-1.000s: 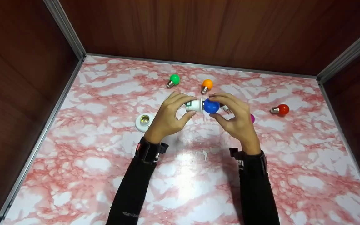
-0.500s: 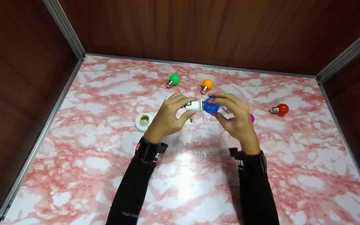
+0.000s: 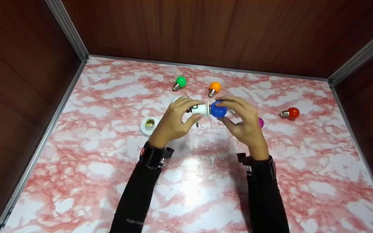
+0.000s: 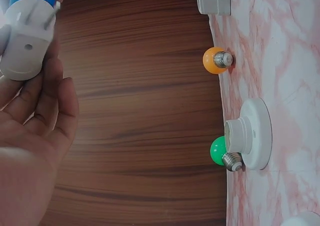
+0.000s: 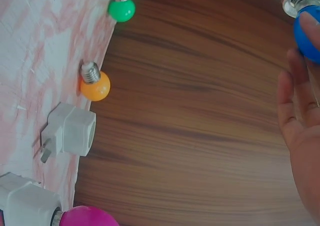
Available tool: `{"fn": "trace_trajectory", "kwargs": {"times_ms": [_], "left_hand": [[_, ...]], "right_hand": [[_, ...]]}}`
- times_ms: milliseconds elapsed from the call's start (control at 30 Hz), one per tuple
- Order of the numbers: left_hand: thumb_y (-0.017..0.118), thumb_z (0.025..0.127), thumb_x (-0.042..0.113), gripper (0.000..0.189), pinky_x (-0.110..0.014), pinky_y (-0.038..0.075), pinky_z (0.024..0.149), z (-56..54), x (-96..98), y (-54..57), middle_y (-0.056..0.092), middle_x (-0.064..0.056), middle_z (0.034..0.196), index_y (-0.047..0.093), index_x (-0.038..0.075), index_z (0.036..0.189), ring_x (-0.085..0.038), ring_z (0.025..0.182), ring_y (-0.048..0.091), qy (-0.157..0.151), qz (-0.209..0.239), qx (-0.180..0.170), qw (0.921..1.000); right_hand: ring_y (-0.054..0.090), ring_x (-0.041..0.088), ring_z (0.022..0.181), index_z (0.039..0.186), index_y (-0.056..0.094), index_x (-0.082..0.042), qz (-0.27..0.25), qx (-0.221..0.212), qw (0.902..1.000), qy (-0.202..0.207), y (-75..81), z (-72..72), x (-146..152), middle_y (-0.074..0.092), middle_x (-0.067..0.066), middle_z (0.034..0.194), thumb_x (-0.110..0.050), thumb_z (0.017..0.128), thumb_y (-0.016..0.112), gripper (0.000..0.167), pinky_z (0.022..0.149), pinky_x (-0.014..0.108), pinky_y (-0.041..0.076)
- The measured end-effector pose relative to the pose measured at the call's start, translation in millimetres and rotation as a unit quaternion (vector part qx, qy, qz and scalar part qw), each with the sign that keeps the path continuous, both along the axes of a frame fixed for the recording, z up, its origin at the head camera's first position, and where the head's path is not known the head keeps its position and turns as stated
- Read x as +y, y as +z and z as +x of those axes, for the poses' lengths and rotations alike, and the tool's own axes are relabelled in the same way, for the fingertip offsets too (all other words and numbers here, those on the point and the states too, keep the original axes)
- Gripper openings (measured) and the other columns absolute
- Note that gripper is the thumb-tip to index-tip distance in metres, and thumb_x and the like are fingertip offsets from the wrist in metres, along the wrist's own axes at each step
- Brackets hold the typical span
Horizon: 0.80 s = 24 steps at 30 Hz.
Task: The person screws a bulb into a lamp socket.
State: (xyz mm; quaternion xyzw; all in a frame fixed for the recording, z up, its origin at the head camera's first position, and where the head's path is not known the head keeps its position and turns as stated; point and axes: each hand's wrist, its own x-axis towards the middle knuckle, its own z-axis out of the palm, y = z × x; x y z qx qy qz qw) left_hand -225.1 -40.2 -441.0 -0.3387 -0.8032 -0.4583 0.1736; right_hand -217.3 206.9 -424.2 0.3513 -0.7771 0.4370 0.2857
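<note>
In the head view my left hand (image 3: 176, 119) grips a white plug-in lamp socket (image 3: 200, 110) between thumb and fingers. Its metal prongs (image 4: 51, 15) stick out in the left wrist view. Opposite it, my right hand (image 3: 243, 119) pinches a blue light bulb (image 3: 218, 109) with fingertips on top and thumb below. The bulb's metal screw base (image 5: 305, 0) sits at the socket's mouth, part of its thread still showing. Both things are held sideways, in line with each other, above the marbled table.
Green (image 3: 180, 81), orange (image 3: 215, 87) and red (image 3: 293, 113) bulbs lie around. One round white lamp holder (image 3: 149, 126) stands at left, another (image 4: 255, 133) behind my left hand. A plug-in socket (image 5: 72, 128) and one bearing a magenta bulb (image 5: 87, 217) are near my right hand. Wood panels enclose the table.
My right fingers have shifted a little on the blue bulb, the index now lying across its front. A prong now shows below my left thumb. Both hands stay in almost the same place.
</note>
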Motion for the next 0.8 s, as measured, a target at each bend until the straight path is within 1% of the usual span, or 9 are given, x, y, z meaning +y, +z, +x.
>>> {"fn": "trace_trajectory", "kwargs": {"times_ms": [67,133,233,300,400,533,700,800], "left_hand": [[0.069,0.104,0.031,0.036,-0.035,0.055,0.092,-0.1,0.0,0.3,0.076,-0.006,0.114,0.073,0.006,0.13,-0.019,0.102,0.065,0.001,0.002,0.011,0.9999],[0.07,0.103,0.03,0.035,-0.035,0.055,0.095,-0.5,0.2,0.3,0.076,-0.006,0.116,0.073,0.006,0.13,-0.019,0.105,0.066,0.001,0.005,0.019,0.9998],[0.074,0.101,0.026,0.034,-0.035,0.055,0.098,-1.3,0.6,0.1,0.077,-0.005,0.116,0.074,0.007,0.129,-0.02,0.109,0.066,0.003,0.007,0.031,0.9995],[0.076,0.1,0.026,0.035,-0.035,0.055,0.099,-1.7,0.7,0.1,0.077,-0.006,0.116,0.074,0.008,0.129,-0.021,0.11,0.066,0.007,0.007,0.038,0.9992],[0.076,0.099,0.029,0.037,-0.035,0.055,0.097,-1.8,0.8,0.5,0.078,-0.006,0.116,0.075,0.009,0.13,-0.022,0.109,0.066,0.011,0.003,0.049,0.9988],[0.076,0.099,0.031,0.037,-0.035,0.055,0.094,-2.0,0.9,0.6,0.078,-0.007,0.118,0.076,0.009,0.13,-0.022,0.108,0.065,0.012,0.003,0.054,0.9985],[0.078,0.097,0.029,0.037,-0.032,0.055,0.09,-1.8,0.8,0.8,0.078,-0.008,0.118,0.077,0.009,0.129,-0.022,0.108,0.065,0.016,0.007,0.055,0.9983],[0.079,0.096,0.027,0.037,-0.03,0.054,0.087,-1.3,1.2,1.2,0.077,-0.008,0.118,0.077,0.01,0.129,-0.022,0.107,0.064,0.017,0.008,0.054,0.9984]], "right_hand": [[0.074,0.024,0.119,0.118,0.078,-0.004,0.002,-0.006,1.0,0.0,-0.2,0.2,1.3,0.077,0.02,0.124,0.007,0.082,0.086,0.039,0.108,0.02,0.055],[0.073,0.017,0.119,0.121,0.078,-0.003,0.003,-0.01,0.9999,0.0,-0.9,0.3,2.3,0.076,0.021,0.123,0.007,0.081,0.087,0.041,0.105,0.017,0.056],[0.071,0.009,0.117,0.123,0.077,-0.002,0.005,-0.017,0.9998,-0.003,-1.8,0.6,3.5,0.077,0.022,0.123,0.008,0.079,0.088,0.046,0.099,0.013,0.055],[0.07,0.006,0.114,0.124,0.076,-0.001,0.006,-0.022,0.9997,-0.003,-2.2,0.5,4.2,0.077,0.021,0.122,0.01,0.077,0.088,0.05,0.097,0.012,0.055],[0.07,0.006,0.112,0.127,0.075,-0.001,0.01,-0.029,0.9995,-0.003,-2.4,0.2,5.8,0.077,0.021,0.122,0.01,0.077,0.088,0.052,0.097,0.014,0.056],[0.069,0.006,0.11,0.128,0.075,-0.001,0.011,-0.034,0.9994,0.0,-1.8,-0.1,6.4,0.077,0.02,0.121,0.006,0.08,0.087,0.05,0.097,0.017,0.057],[0.069,0.008,0.105,0.131,0.073,0.001,0.017,-0.038,0.9991,0.0,-2.2,-0.4,6.0,0.077,0.021,0.12,0.005,0.081,0.086,0.051,0.097,0.012,0.054],[0.067,0.011,0.099,0.132,0.072,0.002,0.024,-0.043,0.9988,0.001,-2.7,-0.4,6.0,0.077,0.02,0.115,0.006,0.082,0.084,0.052,0.095,0.01,0.052]]}}
